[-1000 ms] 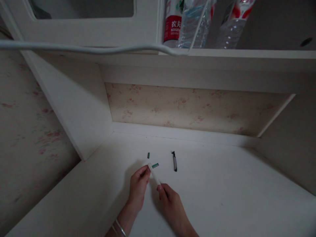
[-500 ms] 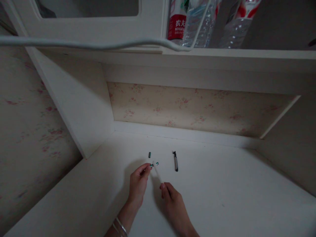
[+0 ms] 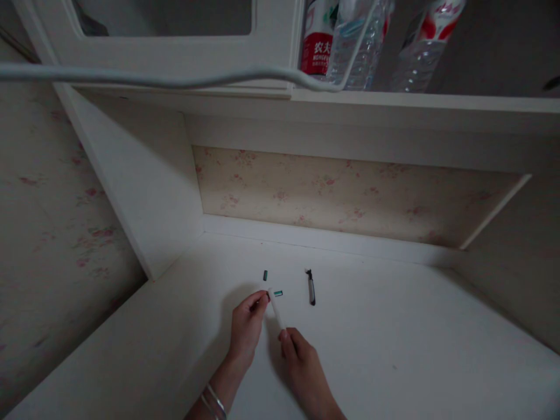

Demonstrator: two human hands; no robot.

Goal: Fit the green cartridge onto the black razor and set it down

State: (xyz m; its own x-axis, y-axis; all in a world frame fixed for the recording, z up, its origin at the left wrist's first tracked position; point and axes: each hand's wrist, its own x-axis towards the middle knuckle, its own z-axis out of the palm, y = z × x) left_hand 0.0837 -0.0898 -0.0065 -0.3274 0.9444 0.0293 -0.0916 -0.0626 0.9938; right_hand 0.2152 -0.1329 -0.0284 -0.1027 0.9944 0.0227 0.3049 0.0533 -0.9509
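Observation:
My right hand (image 3: pixel 300 359) is closed around the lower end of a slim white handle (image 3: pixel 277 309), which looks like a razor handle. It slants up and left, its top reaching the fingertips of my left hand (image 3: pixel 249 324). Those fingers are pinched on a small dark piece, mostly hidden, that looks like a razor cartridge; whether it touches the handle I cannot tell. Just right of the handle's top shows a green and dark cartridge (image 3: pixel 279 293). Another small green cartridge (image 3: pixel 265 275) lies farther back on the desk. To the right lies a black and grey razor-like tool (image 3: pixel 311 287).
The white desk (image 3: pixel 394 326) is bounded by a side panel (image 3: pixel 135 181) at left and a back ledge. Overhead, a shelf (image 3: pixel 394 102) carries several plastic bottles (image 3: pixel 354 46). A pale cable or tube (image 3: pixel 175 79) crosses in front of the cupboard.
The white handle's top has come up to my left fingertips, and my right hand has shifted slightly left and down. More of the green cartridge beside the handle shows. The view has tilted slightly.

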